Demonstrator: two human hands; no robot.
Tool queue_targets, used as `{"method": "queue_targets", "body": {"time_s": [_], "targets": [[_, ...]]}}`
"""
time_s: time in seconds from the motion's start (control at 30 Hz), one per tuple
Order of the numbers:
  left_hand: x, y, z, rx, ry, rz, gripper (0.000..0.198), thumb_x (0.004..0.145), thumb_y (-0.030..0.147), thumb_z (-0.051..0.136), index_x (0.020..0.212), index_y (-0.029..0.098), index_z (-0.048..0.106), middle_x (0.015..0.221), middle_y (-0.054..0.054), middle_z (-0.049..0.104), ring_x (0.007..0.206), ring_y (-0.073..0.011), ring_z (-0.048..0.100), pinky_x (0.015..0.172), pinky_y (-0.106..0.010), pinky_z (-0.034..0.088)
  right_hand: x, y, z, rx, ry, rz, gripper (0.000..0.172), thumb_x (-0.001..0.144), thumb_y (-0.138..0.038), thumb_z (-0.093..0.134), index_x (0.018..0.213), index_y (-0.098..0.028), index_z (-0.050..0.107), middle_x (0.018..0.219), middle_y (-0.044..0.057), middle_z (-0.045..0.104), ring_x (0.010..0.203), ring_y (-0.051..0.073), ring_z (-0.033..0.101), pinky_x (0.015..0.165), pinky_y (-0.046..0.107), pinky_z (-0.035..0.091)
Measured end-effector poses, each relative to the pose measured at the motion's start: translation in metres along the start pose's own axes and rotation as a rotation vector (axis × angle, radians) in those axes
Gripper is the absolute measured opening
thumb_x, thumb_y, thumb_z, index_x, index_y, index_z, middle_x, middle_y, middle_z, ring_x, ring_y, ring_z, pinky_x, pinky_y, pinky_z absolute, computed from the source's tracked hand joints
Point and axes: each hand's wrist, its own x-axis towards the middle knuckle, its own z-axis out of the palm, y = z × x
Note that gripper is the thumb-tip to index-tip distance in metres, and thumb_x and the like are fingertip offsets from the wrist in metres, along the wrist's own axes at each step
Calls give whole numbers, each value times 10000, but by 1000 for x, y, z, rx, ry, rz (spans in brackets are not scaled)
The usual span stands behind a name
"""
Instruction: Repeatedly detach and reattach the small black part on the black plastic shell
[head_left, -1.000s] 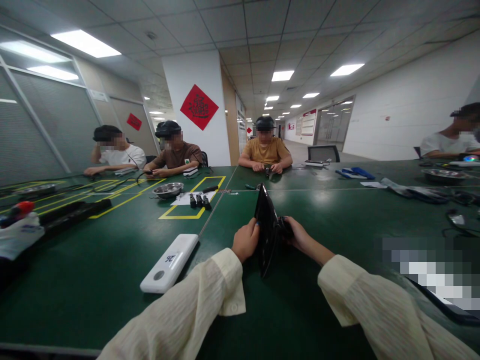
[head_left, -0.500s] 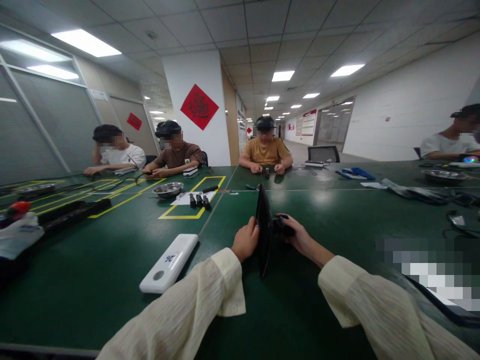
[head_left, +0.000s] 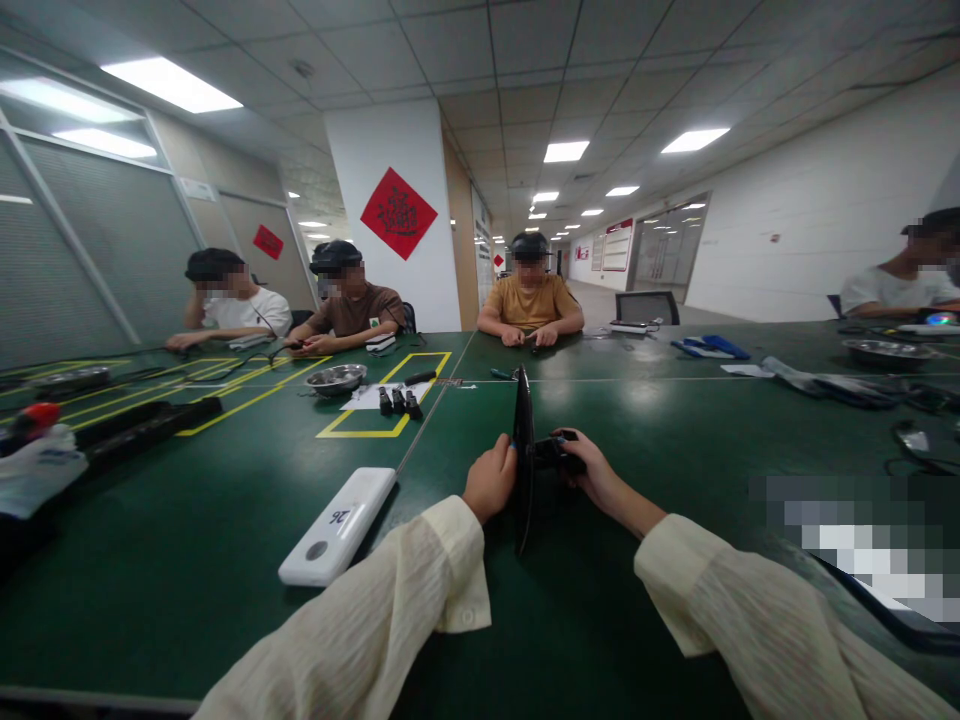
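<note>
Upright over the table in front of me is a thin black panel (head_left: 524, 510), seen almost edge-on. My left hand (head_left: 489, 480) is closed on its left face, the fingertips partly hidden. From the panel's right side juts a black bracket-like part (head_left: 549, 455). My right hand (head_left: 596, 472) is wrapped round the outer end of that part, with the thumb on top. I cannot make out the exact kind of the panel or how the two parts join. Left of my left hand lies a white, flat device (head_left: 337, 527) marked 26.
On the green table (head_left: 225, 590) are a metal bowl (head_left: 337, 380), several small black parts (head_left: 400, 403) and a yellow tape outline (head_left: 367, 433). A plastic bag (head_left: 41, 465) is at far left. Across sits a person (head_left: 531, 300); others sit at both sides.
The panel has turned slightly and now appears more edge-on, showing more of the bracket-like part. My grips stay the same. The person opposite has brought their hands together.
</note>
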Motion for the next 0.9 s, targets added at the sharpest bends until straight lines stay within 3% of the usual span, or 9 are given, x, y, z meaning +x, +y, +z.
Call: {"method": "queue_targets", "body": {"time_s": [0.27,0.6,0.9], "targets": [[1,1,-2,-13,-43,5,321,908,290,285,1023,203,572,1042,-65,663,991,-210,600,824,-285,434,1,-1,1,2,11,8,330,629,-366,568,912,-202,522,628,-32,532,433,103,462,325,195,288],[0,-1,0,-84,-16,32,330,918,300,276,981,192,582,970,-77,673,957,-219,607,812,-300,438,2,1,0,-7,-4,-1,310,657,-356,557,925,-205,516,630,-34,540,432,101,466,321,194,298],[1,-3,1,-63,-4,41,288,902,249,308,1034,194,558,989,-70,668,989,-208,599,839,-288,431,3,3,-1,-9,-9,5,316,662,-360,557,933,-207,506,634,-34,542,443,103,472,322,192,293]]}}
